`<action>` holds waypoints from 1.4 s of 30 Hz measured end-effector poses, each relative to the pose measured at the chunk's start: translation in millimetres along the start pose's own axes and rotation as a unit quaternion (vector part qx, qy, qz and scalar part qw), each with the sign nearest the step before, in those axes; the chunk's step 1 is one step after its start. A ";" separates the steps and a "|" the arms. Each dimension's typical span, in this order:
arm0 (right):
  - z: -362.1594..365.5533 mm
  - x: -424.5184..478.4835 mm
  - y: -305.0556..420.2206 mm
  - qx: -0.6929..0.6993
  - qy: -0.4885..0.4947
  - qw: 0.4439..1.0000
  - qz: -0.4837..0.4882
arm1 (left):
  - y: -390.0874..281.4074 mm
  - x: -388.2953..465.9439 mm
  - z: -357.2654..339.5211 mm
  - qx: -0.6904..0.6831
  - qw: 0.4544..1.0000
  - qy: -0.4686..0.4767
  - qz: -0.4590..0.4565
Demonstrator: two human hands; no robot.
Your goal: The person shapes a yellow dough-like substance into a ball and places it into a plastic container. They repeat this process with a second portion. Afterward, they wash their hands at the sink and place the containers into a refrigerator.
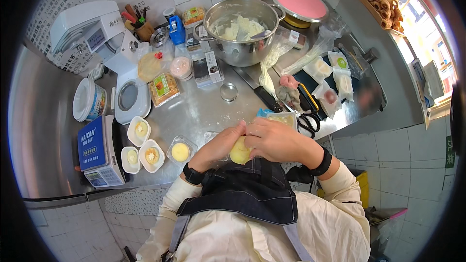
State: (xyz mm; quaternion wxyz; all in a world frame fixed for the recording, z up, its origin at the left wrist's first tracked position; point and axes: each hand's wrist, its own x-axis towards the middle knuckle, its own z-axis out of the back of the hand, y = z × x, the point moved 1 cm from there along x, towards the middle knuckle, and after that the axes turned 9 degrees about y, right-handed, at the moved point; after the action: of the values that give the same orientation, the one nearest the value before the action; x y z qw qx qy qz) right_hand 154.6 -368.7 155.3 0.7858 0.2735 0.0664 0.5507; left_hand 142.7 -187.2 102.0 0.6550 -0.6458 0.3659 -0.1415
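Observation:
A round, soft, pale yellow ball (240,151), perhaps dough or a filled wrapper, is held between both hands over the counter's front edge. My left hand (227,138) cups it from the left. My right hand (267,138) pinches at its top and right side with bent fingers. Under my left forearm, a clear plastic container (212,136) is partly hidden. Left of it, a yellow round cake or bun (180,151) sits in a clear cup. Beyond my right hand, a clear tub with pale yellow contents (284,119) stands beside black-handled scissors (308,124).
Three white cups (139,131) with topped desserts stand left, near a blue-and-white box (95,145). At the back is a steel pot (238,43) of cream. A black-handled knife (267,98), piping bag (271,62) and wrapped pastries (342,80) lie right. A metal ring (229,91) lies mid-counter.

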 end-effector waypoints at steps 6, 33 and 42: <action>-2.8 4.8 -2.3 0.058 -0.046 0.996 0.051 | 0.5 -0.2 -1.7 -0.285 0.957 0.050 0.031; -34.9 11.8 -14.0 -0.033 -0.199 0.978 -0.057 | 23.9 11.4 10.5 -0.432 0.898 -0.086 -0.008; -38.8 20.3 -12.1 -0.097 -0.296 0.948 -0.059 | -1.4 7.4 3.6 -0.474 0.875 -0.045 -0.090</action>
State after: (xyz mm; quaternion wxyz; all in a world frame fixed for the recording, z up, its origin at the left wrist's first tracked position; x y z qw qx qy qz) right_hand 156.8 -339.5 120.6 0.8241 0.3422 -0.2073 0.4011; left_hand 150.6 -189.5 100.8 0.2703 -0.9148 0.2994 0.0202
